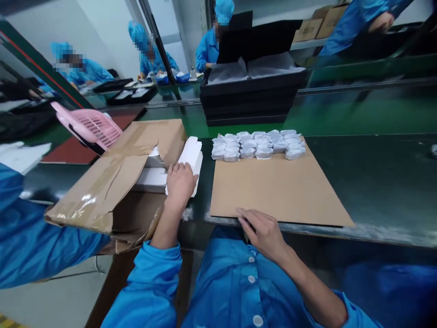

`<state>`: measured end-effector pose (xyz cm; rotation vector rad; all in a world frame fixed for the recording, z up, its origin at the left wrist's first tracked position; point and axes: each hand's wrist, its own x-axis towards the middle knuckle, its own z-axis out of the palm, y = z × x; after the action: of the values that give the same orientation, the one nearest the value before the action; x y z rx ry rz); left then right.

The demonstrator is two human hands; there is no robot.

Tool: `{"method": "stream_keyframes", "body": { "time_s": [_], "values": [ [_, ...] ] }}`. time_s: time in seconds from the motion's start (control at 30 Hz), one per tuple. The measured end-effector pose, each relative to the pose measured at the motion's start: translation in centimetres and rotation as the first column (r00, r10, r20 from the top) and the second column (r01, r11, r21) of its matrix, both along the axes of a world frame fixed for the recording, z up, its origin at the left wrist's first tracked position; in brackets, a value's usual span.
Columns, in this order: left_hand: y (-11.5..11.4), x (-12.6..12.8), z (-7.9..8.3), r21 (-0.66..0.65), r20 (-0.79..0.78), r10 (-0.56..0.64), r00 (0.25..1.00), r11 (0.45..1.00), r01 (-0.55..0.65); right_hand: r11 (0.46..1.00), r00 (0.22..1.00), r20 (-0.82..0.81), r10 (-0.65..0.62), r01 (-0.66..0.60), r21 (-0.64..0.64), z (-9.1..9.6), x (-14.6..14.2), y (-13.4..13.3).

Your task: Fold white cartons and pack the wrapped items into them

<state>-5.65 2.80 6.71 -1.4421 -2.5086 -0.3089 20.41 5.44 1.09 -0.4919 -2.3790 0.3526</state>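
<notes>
My left hand (180, 183) is closed round the near end of a white flat stack (191, 157), which leans against the edge of an open cardboard box (112, 182) at the left. More white pieces (150, 178) lie inside the box. My right hand (262, 231) rests with fingers stretched out on the near edge of a flat brown cardboard sheet (276, 191) and holds nothing. Several small white wrapped packets (257, 146) lie in rows along the far edge of the sheet.
A stack of black trays (251, 98) lined with white paper stands behind the sheet. A pink plastic basket (88, 125) sits at the left. A blue sleeve (30, 237) of a neighbouring person fills the near left. Other people in blue work across the green belt (358, 114).
</notes>
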Motion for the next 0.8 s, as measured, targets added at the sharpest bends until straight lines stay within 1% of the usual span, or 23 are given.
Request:
{"method": "stream_keyframes", "body": {
  "time_s": [0.03,0.07,0.17,0.23,0.33,0.37,0.4,0.43,0.47,0.5,0.53,0.57,0.6,0.63,0.67,0.7,0.73,0.77,0.8],
  "values": [
    [0.6,-0.6,-0.1,-0.028,-0.037,0.019,0.999,0.999,-0.020,1.000,1.000,-0.019,-0.005,0.004,-0.012,-0.2,0.2,0.0],
    [1.0,-0.8,-0.4,-0.028,-0.058,0.032,0.998,0.999,-0.034,1.000,0.999,-0.034,-0.011,0.010,-0.028,-0.4,0.3,0.0],
    [0.8,-0.6,-1.3,0.036,-0.112,0.104,0.988,0.994,-0.100,0.995,0.998,-0.055,-0.014,0.008,-0.098,-1.0,0.1,0.1],
    [0.5,-0.5,-1.6,0.099,-0.133,0.165,0.977,0.983,-0.153,0.989,0.998,-0.069,0.012,-0.022,-0.148,-0.9,-0.6,0.2],
    [0.2,-1.1,-1.2,0.199,-0.138,0.221,0.966,0.961,-0.191,0.968,0.992,-0.108,0.065,-0.089,-0.235,-0.3,-2.0,0.7],
    [0.1,-1.4,-1.0,0.227,-0.137,0.219,0.966,0.956,-0.184,0.952,0.991,-0.116,0.074,-0.104,-0.288,0.1,-2.5,0.9],
    [0.0,-1.5,-0.8,0.254,-0.137,0.206,0.969,0.953,-0.166,0.924,0.990,-0.121,0.075,-0.115,-0.364,0.5,-3.1,1.1],
    [-0.2,-1.3,-0.7,0.283,-0.140,0.186,0.973,0.949,-0.140,0.877,0.989,-0.130,0.070,-0.123,-0.465,0.9,-3.8,1.4],
    [-0.4,-0.9,-0.7,0.314,-0.146,0.164,0.976,0.943,-0.111,0.801,0.986,-0.155,0.058,-0.139,-0.583,1.4,-4.6,1.6],
    [-0.7,0.0,-0.9,0.346,-0.155,0.149,0.977,0.934,-0.088,0.695,0.979,-0.200,0.037,-0.169,-0.699,1.8,-5.3,1.9],
    [-0.9,1.3,-1.3,0.387,-0.167,0.126,0.978,0.920,-0.052,0.573,0.964,-0.264,0.007,-0.221,-0.789,2.3,-6.0,2.1],
    [-1.2,3.0,-1.8,0.439,-0.183,0.078,0.980,0.898,0.011,0.459,0.939,-0.342,-0.039,-0.287,-0.841,2.7,-6.7,2.4],
    [-1.6,5.0,-2.4,0.480,-0.196,0.019,0.980,0.874,0.079,0.373,0.905,-0.415,-0.098,-0.353,-0.858,3.0,-7.2,2.7],
    [-2.2,7.1,-3.1,0.542,-0.214,-0.112,0.970,0.813,0.213,0.327,0.870,-0.467,-0.158,-0.400,-0.856,3.3,-7.4,3.0],
    [-2.9,9.2,-3.6,0.575,-0.227,-0.269,0.936,0.739,0.352,0.318,0.847,-0.492,-0.203,-0.418,-0.851,3.5,-7.3,3.4],
    [-3.8,11.0,-3.9,0.576,-0.190,-0.402,0.896,0.693,0.434,0.336,0.845,-0.489,-0.217,-0.406,-0.850,3.6,-6.8,3.9],
    [-4.8,12.4,-4.0,0.576,-0.099,-0.498,0.861,0.678,0.458,0.366,0.868,-0.458,-0.191,-0.370,-0.854,3.8,-5.9,4.5],
    [-5.7,13.2,-3.6,0.595,0.021,-0.537,0.843,0.685,0.421,0.399,0.910,-0.399,-0.117,-0.325,-0.857,4.0,-4.6,5.1],
    [-6.5,13.3,-3.0,0.659,0.121,-0.525,0.842,0.677,0.327,0.435,0.949,-0.314,-0.001,-0.282,-0.855,4.3,-3.1,5.8]
  ]
}}
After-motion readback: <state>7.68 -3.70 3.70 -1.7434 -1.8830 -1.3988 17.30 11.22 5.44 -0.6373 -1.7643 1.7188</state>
